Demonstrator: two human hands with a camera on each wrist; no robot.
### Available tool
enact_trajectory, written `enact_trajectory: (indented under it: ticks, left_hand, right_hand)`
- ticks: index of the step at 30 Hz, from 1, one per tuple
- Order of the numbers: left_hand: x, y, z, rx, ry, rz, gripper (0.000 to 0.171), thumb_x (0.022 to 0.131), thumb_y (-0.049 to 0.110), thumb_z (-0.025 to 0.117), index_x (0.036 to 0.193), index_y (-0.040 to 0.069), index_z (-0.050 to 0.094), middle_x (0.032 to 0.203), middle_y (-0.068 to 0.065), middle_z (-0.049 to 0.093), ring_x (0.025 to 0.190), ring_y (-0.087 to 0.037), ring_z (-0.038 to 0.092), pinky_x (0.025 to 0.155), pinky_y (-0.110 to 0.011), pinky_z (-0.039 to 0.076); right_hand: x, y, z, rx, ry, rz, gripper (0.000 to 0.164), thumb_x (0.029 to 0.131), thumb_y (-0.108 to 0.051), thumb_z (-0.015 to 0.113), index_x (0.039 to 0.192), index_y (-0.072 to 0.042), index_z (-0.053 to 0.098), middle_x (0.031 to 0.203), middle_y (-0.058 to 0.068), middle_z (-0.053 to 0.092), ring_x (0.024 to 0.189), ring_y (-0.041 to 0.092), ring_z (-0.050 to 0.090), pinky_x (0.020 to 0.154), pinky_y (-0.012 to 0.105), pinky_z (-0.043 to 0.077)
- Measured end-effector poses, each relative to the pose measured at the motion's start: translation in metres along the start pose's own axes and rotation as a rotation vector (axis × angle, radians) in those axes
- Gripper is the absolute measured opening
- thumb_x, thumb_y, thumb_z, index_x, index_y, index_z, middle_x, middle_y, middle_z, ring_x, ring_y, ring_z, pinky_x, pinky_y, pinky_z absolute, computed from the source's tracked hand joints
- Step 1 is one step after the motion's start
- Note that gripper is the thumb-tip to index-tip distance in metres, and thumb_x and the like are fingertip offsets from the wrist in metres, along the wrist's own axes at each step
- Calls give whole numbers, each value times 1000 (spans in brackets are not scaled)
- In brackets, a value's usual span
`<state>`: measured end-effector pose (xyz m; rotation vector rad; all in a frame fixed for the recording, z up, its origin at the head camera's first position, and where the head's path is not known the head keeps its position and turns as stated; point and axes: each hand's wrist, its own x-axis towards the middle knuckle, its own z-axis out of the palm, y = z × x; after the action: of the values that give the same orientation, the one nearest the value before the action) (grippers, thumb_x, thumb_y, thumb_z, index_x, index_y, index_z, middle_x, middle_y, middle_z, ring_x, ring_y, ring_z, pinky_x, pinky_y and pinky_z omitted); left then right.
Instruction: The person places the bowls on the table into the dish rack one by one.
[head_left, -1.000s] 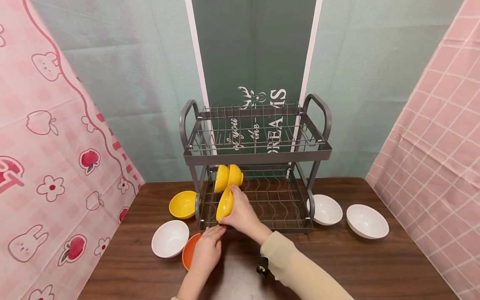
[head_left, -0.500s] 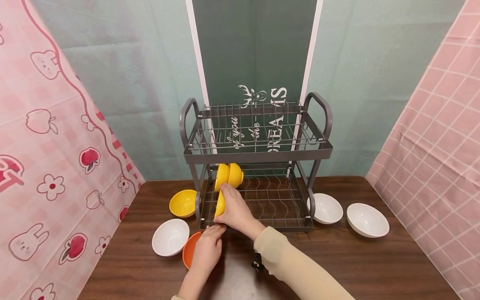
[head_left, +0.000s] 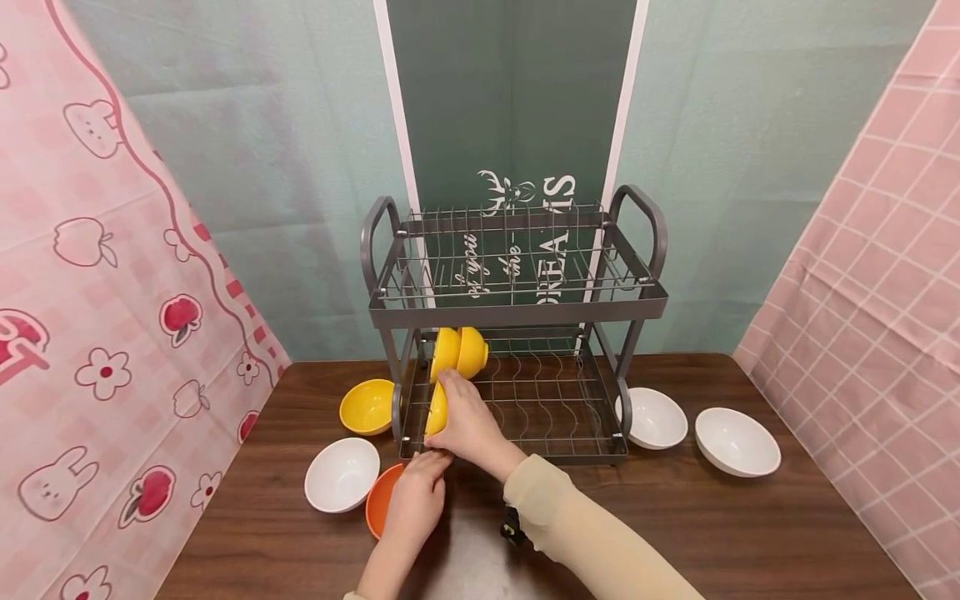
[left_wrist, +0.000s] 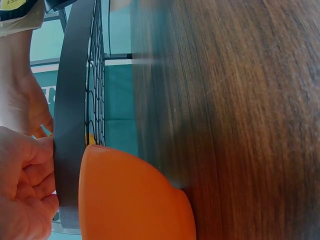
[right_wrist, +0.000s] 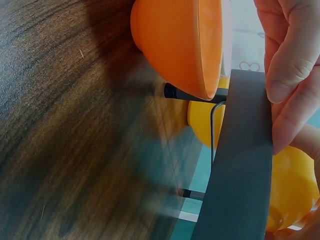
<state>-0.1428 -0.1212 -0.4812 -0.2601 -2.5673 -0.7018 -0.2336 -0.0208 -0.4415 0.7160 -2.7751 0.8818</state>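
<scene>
My right hand [head_left: 468,421] grips a yellow bowl [head_left: 437,412] standing on its side at the front left of the dish rack's [head_left: 517,314] lower tier. Much of this bowl is hidden behind the hand; its rounded side [right_wrist: 292,185] shows past the rail in the right wrist view. Behind it, two more yellow bowls [head_left: 472,353] stand on edge, one against the other. My left hand [head_left: 420,492] rests its fingertips on the rack's lower front rail [left_wrist: 70,120], close to the held bowl. Below that hand, an orange bowl [head_left: 381,500] is partly covered by it.
Left of the rack, a yellow bowl [head_left: 366,407] and a white bowl [head_left: 342,475] sit on the wooden table [head_left: 750,533]. Two white bowls [head_left: 657,418] lie to the right. The upper tier's grey frame overhangs the lower one. Curtains hang behind and at both sides.
My right hand has shifted left with the yellow bowl, turning it more upright at the rack's left side. My left hand stays at the front rail.
</scene>
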Motion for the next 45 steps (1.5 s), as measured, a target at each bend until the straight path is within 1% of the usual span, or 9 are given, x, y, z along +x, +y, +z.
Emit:
enact_trajectory:
  ticks: [8,15,20,26,30,33,38,42,45]
  left_hand:
    - [0,1,-1,4,2,-2,26,72,-1,57,92,9,70,97,-2,68,97,-18,61,92,-39,44]
    - [-1,1,-1,11,-14,-18,24,73,-1,58,91,9,70,96,-1,68,97,-17,60,92,-38,44]
    - [-1,1,-1,13,-18,-20,24,73,0,58,91,10,70,96,-1,68,97,-17,60,92,-38,44]
    - [-1,1,-1,12,-21,-22,23,73,0,59,91,9,69,95,-2,68,97,-18,60,92,-39,44]
    - [-1,1,-1,12,-19,-22,22,73,0,59,90,9,70,95,-2,68,97,-18,60,92,-39,44]
    - [-1,1,-1,10,-14,-19,22,73,0,59,90,9,70,95,-2,68,96,-18,61,92,-39,44]
    - [-1,1,-1,6,-12,-18,23,73,0,59,91,9,70,95,-2,68,96,-18,61,92,-40,44]
    - [-1,0,-1,2,-5,-8,26,72,-1,59,93,9,69,98,-2,67,97,-18,60,93,-40,43]
    - [-1,0,0,-3,7,7,28,70,-2,59,94,9,69,98,-3,67,97,-19,61,93,-42,43]
  right_hand:
    - [0,1,5,-7,24,-28,100,54,-35,81,135,-10,28,142,10,28,128,24,32,103,39,34]
    - [0,2,9,-40,18,-23,101,54,-38,80,136,-12,26,142,8,27,129,22,31,104,36,33]
    - [0,2,11,-56,37,-34,102,54,-38,80,136,-12,26,142,8,27,128,22,32,103,37,34]
    - [-2,2,12,-71,56,-41,102,54,-39,80,136,-11,25,142,8,27,129,23,31,101,39,36]
    - [-3,2,13,-81,51,-26,102,56,-39,79,137,-13,23,143,5,24,130,22,29,100,43,37]
    - [-3,2,14,-94,39,-14,102,57,-41,78,138,-14,21,144,4,21,132,22,26,100,45,35]
    - [-3,3,13,-95,6,-22,103,60,-44,75,139,-14,17,146,4,18,134,22,21,105,46,28]
    - [-4,5,9,-30,-9,-30,98,66,-47,70,140,-14,14,147,5,15,135,23,17,107,49,21]
    - [-6,7,2,20,8,-38,93,70,-49,65,140,-16,13,147,5,15,136,22,15,108,49,18]
